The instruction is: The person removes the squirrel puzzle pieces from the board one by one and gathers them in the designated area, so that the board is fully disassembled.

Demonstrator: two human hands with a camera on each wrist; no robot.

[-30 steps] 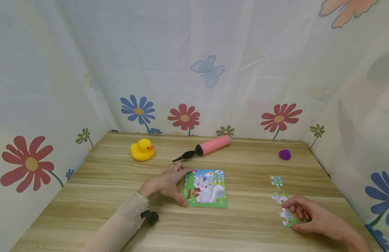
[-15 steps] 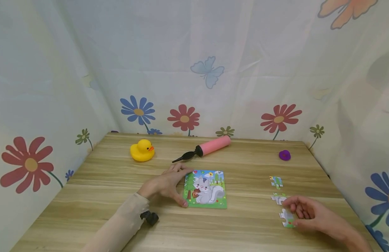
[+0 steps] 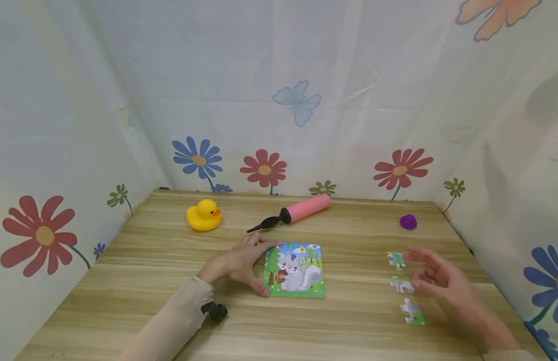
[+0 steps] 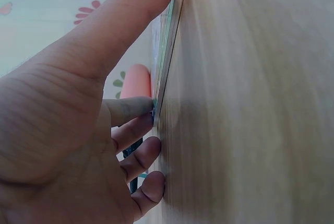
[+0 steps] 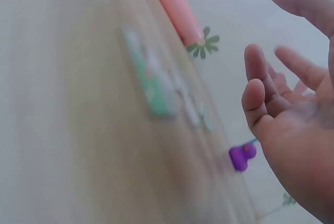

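A square jigsaw puzzle (image 3: 297, 271) with a grey squirrel picture lies flat at the table's middle. My left hand (image 3: 237, 263) grips its left side, thumb at the near corner and index finger at the far one; the left wrist view shows the thumb (image 4: 130, 20) against the edge. To the right, three loose jigsaw pieces lie in a column: a far one (image 3: 398, 259), a middle one (image 3: 401, 284) and a near one with green and grey (image 3: 413, 313). Just right of the far and middle pieces hovers my right hand (image 3: 448, 286), fingers loosely bent, holding nothing.
A yellow rubber duck (image 3: 204, 215) stands at the back left. Behind the puzzle lies a pink and black hand pump (image 3: 301, 209). Toward the back right sits a small purple object (image 3: 408, 222). Flower-patterned curtains (image 3: 351, 125) enclose the wooden table (image 3: 351, 331).
My right hand has let go of the near jigsaw piece and moved away from me, toward the far and middle pieces. The left hand and the puzzle stay in place.
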